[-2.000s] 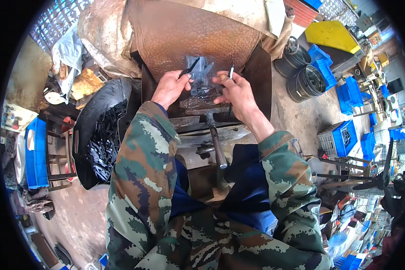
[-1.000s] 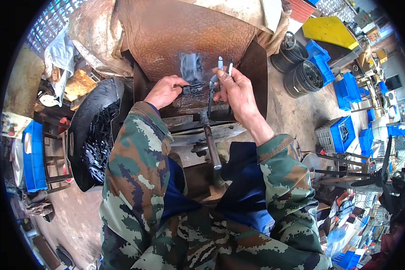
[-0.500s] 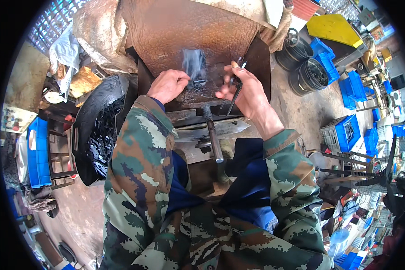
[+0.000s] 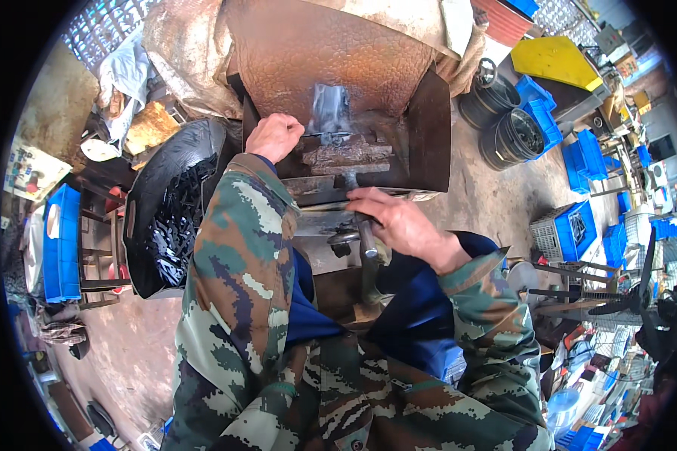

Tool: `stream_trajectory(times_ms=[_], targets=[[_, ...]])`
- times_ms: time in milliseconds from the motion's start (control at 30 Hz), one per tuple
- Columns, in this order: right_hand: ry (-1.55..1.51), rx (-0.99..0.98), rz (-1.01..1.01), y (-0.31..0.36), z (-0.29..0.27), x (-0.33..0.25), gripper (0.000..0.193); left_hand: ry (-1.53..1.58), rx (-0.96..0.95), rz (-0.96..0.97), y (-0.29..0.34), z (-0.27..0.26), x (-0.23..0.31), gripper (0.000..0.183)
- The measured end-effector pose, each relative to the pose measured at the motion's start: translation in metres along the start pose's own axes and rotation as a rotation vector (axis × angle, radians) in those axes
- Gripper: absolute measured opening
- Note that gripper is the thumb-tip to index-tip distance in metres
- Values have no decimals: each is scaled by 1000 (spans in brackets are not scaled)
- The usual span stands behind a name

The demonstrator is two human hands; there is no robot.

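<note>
My left hand is closed, fingertips pinched on a thin dark strip reaching toward the wheel. The grey wheel looks blurred, as if spinning, inside an open metal housing. Below it lies a rough, caked brown block. My right hand is wrapped round a metal bar that juts from the housing toward me. Its fingers partly hide the bar, and no small piece shows in this hand.
To the left, a black tub holds many dark metal pieces. A blue crate stands beyond it. Dark buckets and blue crates stand at the right. A brown textured sheet hangs behind the wheel.
My right hand has come down from beside the wheel to the metal bar; the dark thin pieces it held no longer show. My left hand stays near the wheel.
</note>
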State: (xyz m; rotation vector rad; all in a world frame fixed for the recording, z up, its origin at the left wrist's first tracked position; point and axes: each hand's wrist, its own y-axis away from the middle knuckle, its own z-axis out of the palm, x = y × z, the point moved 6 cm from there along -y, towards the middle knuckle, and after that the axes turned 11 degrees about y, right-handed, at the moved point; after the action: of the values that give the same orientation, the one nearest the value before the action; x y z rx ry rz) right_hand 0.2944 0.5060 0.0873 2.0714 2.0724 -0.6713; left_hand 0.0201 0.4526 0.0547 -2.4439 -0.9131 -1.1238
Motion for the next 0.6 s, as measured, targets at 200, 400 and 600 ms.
stream_trajectory(times_ms=[200, 400, 600], targets=[[78, -93, -8, -2, 7, -7, 49, 24, 46, -27, 3, -1, 9, 26], [-91, 132, 58, -20, -13, -2, 38, 31, 44, -99, -1, -6, 13, 31], [-555, 366, 474, -62, -26, 29, 28, 167, 339, 103, -1, -20, 33, 37]])
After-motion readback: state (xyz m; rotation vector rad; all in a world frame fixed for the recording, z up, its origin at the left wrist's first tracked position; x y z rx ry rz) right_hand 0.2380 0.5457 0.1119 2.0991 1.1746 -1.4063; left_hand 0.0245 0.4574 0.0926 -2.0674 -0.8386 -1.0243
